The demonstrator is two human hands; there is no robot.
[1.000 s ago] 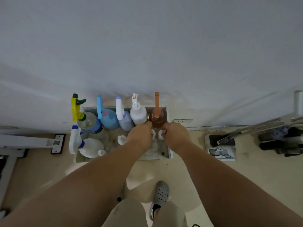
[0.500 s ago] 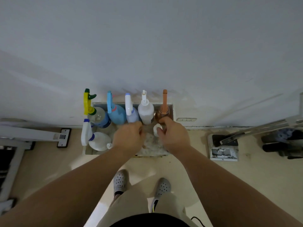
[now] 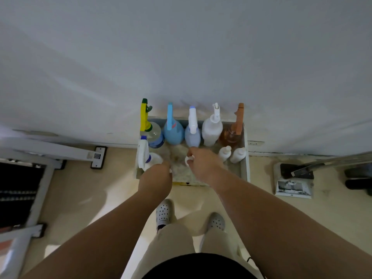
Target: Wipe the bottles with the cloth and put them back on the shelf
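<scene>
Over shelf (image 3: 246, 164), right hand (image 3: 203, 166) pinching half-hidden bottle (image 3: 188, 159), left hand (image 3: 158, 175) grip unclear

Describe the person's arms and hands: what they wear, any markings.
Both forearms are bare along their whole visible length; no sleeves reach into view. The left hand and right hand are ungloved. No watch, bracelet or band shows at either wrist. The fingers are mostly hidden behind the hands, so rings cannot be ruled out.

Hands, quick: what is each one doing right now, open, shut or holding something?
Left hand: cannot tell; its fingers are hidden, beside the white spray bottle.
Right hand: pinches a small white object.
</scene>
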